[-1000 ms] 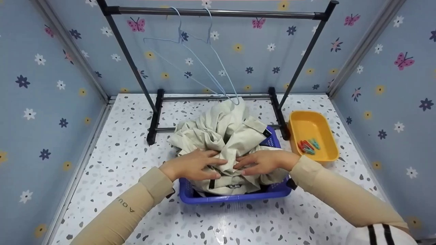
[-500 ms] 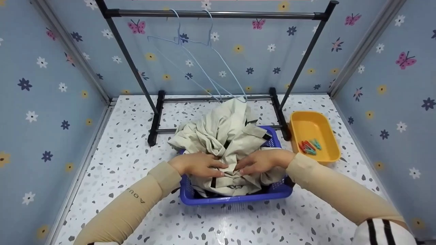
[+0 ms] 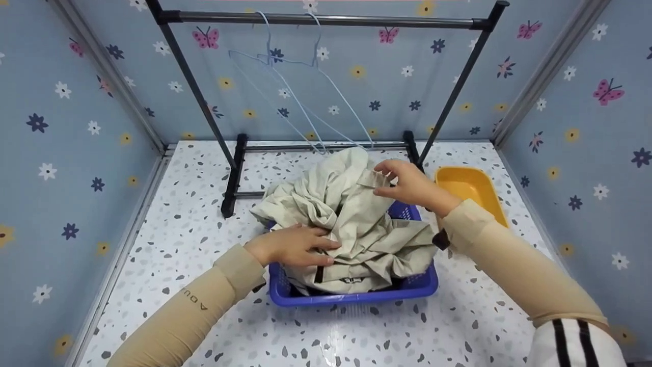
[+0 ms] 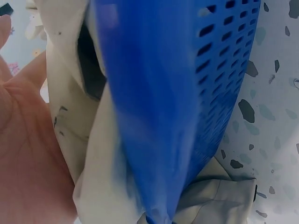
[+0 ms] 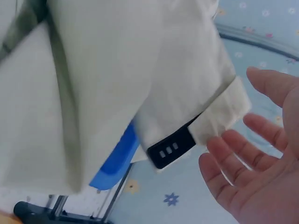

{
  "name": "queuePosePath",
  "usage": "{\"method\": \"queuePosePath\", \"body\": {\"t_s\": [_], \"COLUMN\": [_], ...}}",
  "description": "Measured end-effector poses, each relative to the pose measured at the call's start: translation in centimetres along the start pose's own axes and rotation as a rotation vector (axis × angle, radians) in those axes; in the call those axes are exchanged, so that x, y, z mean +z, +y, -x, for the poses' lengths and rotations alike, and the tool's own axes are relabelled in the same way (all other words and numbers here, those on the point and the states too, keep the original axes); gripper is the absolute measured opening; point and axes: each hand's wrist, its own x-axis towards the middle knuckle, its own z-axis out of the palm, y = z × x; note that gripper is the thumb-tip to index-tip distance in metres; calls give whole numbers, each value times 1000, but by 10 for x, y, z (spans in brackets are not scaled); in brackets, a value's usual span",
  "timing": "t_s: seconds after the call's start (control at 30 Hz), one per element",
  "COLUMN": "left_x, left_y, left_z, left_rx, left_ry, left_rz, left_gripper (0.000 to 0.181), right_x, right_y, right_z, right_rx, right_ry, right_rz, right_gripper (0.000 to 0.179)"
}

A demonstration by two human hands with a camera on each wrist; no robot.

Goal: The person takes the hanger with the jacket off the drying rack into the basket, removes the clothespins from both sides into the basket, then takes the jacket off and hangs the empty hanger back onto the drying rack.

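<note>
A crumpled beige jacket (image 3: 351, 214) is heaped in a blue-purple basket (image 3: 351, 299), parts of it spilling over the rim. My left hand (image 3: 293, 246) rests on the near-left part of the cloth with its fingers spread nearly straight. At the far right of the heap, my right hand (image 3: 410, 186) reaches beside a sleeve cuff (image 3: 373, 178), thumb and fingers apart. In the right wrist view, the cuff's dark tab (image 5: 170, 148) shows close by the fingertips, with no cloth gripped. The left wrist view has the basket's perforated side (image 4: 224, 56) in front of the jacket.
Behind the basket stands a dark clothes rack (image 3: 387, 20). Two thin blue hangers, a left one (image 3: 268, 38) and a right one (image 3: 346, 98), hang from its bar above the heap. A yellow tub (image 3: 468, 184) sits to the right, partly covered by my right forearm. Patterned walls enclose the floor.
My right hand has lifted off the jacket's middle and moved forward and right to the cuff. The left hand stays on the cloth. The hangers have swung a little.
</note>
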Motion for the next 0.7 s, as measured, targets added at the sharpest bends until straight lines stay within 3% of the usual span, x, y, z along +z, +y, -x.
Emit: {"method": "queuePosePath", "body": {"t_s": [0.3, 0.4, 0.57, 0.7], "left_x": [6, 6, 3, 2], "left_y": [4, 0, -6, -11], "left_z": [10, 15, 23, 28], "left_rx": [33, 41, 34, 1], "left_ry": [148, 217, 287, 323], "left_rz": [-38, -37, -36, -58], "left_gripper": [63, 57, 54, 56], "right_x": [9, 13, 17, 20], "right_y": [18, 19, 22, 24], "right_z": [-49, -61, -71, -75], "right_rx": [279, 371, 477, 507], "right_ry": [-65, -100, -86, -80], "right_rz": [-175, -297, -496, -534], "right_gripper": [88, 97, 92, 84]}}
